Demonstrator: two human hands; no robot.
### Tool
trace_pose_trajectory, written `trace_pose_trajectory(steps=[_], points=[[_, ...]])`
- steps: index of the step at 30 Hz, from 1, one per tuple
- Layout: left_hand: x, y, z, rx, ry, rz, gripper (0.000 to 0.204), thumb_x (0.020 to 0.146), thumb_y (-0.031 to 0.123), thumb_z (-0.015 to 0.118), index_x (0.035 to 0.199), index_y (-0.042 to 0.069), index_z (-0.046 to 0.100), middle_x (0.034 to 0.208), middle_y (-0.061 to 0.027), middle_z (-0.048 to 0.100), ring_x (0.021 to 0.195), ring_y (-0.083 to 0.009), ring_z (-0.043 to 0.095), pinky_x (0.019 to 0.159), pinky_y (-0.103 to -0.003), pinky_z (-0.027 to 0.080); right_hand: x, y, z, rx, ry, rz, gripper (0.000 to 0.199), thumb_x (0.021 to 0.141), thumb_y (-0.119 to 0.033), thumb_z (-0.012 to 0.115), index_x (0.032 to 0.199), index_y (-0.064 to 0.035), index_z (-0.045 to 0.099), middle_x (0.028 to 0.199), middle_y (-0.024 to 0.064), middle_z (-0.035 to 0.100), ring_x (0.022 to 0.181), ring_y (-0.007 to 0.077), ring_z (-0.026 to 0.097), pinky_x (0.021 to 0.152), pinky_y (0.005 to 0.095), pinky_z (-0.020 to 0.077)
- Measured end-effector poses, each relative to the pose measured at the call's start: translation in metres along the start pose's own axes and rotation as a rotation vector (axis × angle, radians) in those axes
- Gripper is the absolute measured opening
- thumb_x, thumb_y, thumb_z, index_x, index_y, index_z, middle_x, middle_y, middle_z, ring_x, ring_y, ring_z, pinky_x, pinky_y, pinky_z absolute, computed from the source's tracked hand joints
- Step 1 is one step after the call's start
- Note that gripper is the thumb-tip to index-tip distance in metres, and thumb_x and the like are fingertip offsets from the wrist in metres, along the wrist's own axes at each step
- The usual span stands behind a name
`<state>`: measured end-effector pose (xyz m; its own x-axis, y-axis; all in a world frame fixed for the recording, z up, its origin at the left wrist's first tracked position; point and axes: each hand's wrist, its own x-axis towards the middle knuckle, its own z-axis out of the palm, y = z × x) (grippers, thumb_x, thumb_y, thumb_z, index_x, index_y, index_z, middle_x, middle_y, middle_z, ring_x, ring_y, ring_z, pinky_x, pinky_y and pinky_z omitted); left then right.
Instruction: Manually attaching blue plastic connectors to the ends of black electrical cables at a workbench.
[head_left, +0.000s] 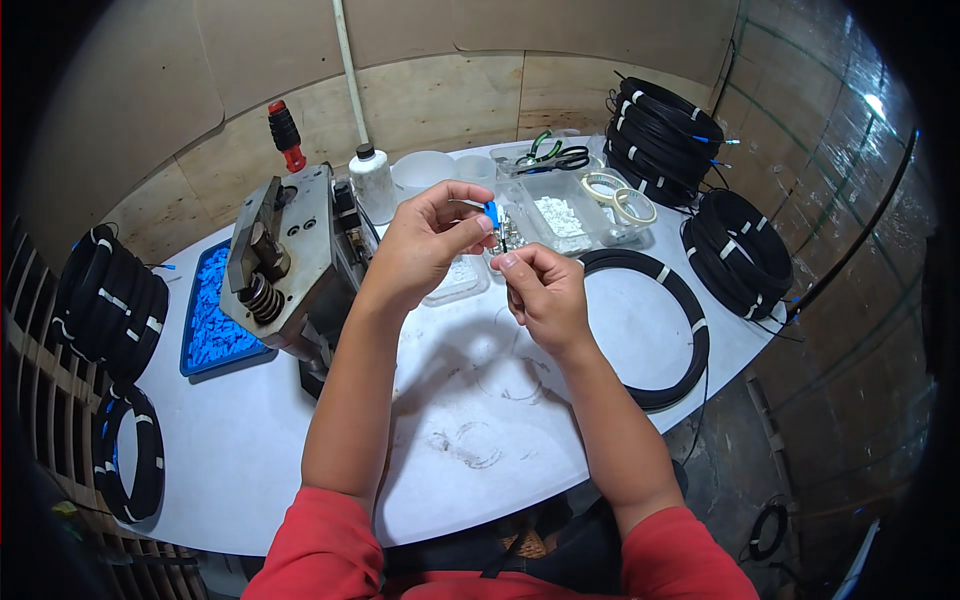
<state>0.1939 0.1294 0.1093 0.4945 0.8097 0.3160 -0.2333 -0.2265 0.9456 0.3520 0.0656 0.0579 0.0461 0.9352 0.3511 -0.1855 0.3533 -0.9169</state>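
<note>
Above the white tabletop point(500, 440), the left hand point(425, 245) pinches a small blue connector point(491, 212) between thumb and fingers. Just beside it, the right hand point(545, 290) is closed on a thin dark cable end that meets the connector. Beneath the hands sit clear plastic boxes point(560, 220) of small white parts. A cable coil point(670, 330) lies flat to the right, a metal press point(290, 260) stands to the left, and a blue tray point(212, 320) of blue pieces lies beyond it.
</note>
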Motion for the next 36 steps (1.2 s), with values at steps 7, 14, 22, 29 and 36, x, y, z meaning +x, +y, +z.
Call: trace_pose_trajectory(steps=[7, 14, 22, 29, 36], points=[[-0.0015, 0.0016, 0.003, -0.003, 0.025, 0.012, 0.026, 0.087, 0.006, 0.065, 0.112, 0.0, 0.059, 0.096, -0.0058, 0.06, 0.086, -0.0134, 0.061, 0.08, -0.028, 0.051, -0.0001, -0.0009, 0.0006, -0.03, 0.007, -0.002, 0.016, 0.093, -0.016, 0.061, 0.085, -0.0028, 0.066, 0.056, -0.0053, 0.051, 0.045, 0.0006, 0.042, 0.04, 0.0188, 0.0316], [-0.0006, 0.0006, 0.0015, -0.037, -0.008, 0.01, 0.028, 0.086, 0.005, 0.064, 0.114, -0.001, 0.059, 0.098, -0.0067, 0.061, 0.088, -0.015, 0.062, 0.081, -0.028, 0.052, 0.0005, -0.0002, -0.0013, -0.013, 0.001, -0.006, 0.016, 0.093, -0.016, 0.061, 0.085, -0.0029, 0.066, 0.056, -0.0054, 0.051, 0.045, 0.0007, 0.042, 0.04, 0.0188, 0.0319], [-0.0009, 0.0011, 0.0028, -0.048, 0.004, 0.0, 0.029, 0.086, 0.004, 0.064, 0.115, -0.001, 0.058, 0.095, -0.0073, 0.062, 0.086, -0.0146, 0.062, 0.081, -0.028, 0.052, 0.0004, 0.0002, -0.0001, 0.003, 0.008, -0.007, 0.017, 0.093, -0.017, 0.061, 0.086, -0.0027, 0.066, 0.056, -0.0058, 0.05, 0.045, 0.0005, 0.042, 0.04, 0.0189, 0.0313], [0.0, -0.0009, 0.0019, -0.069, 0.008, -0.001, 0.026, 0.087, 0.005, 0.065, 0.111, 0.0, 0.057, 0.094, -0.0074, 0.063, 0.084, -0.0139, 0.062, 0.079, -0.028, 0.052, -0.0001, 0.0017, -0.0013, -0.011, 0.026, -0.017, 0.016, 0.092, -0.016, 0.063, 0.088, -0.0014, 0.068, 0.056, -0.0056, 0.051, 0.045, 0.0002, 0.041, 0.04, 0.0189, 0.0307], [0.0005, -0.0013, 0.0024, -0.054, 0.01, -0.003, 0.025, 0.087, 0.006, 0.065, 0.11, 0.0, 0.057, 0.093, -0.0076, 0.063, 0.085, -0.0138, 0.062, 0.079, -0.029, 0.052, -0.0005, 0.0015, -0.001, -0.005, 0.04, -0.015, 0.015, 0.091, -0.015, 0.064, 0.088, -0.0009, 0.068, 0.057, -0.006, 0.052, 0.046, -0.0001, 0.041, 0.04, 0.0187, 0.0303]])
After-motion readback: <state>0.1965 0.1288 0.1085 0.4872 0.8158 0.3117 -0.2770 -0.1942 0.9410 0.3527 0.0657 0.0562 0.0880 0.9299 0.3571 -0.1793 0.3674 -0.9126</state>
